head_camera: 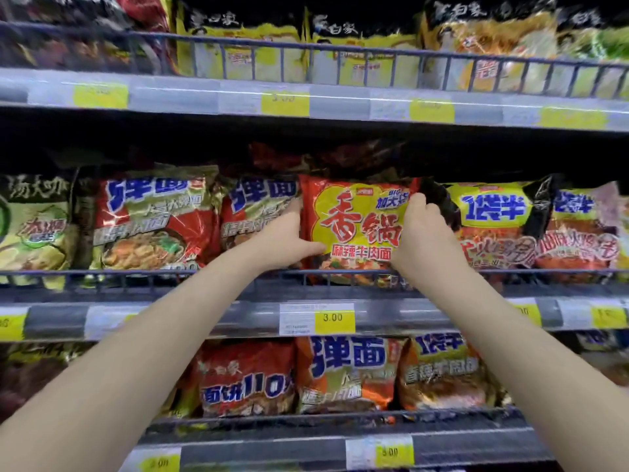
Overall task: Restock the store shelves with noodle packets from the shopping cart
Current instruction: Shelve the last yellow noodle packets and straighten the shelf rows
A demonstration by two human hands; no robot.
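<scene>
A red and yellow noodle packet (354, 226) stands upright on the middle shelf (238, 287), behind its wire rail. My left hand (289, 240) grips the packet's left edge, thumb across its lower front. My right hand (420, 233) holds the right edge, fingers curled over the upper corner. Both forearms reach up from the bottom of the view. The shopping cart is out of sight.
Red noodle packets (153, 223) stand left of the held one, yellow and red ones (493, 223) to its right. The top shelf (306, 100) holds black and yellow packs. The lower shelf (347, 373) is full of packets. Yellow price tags (333, 316) line the shelf edges.
</scene>
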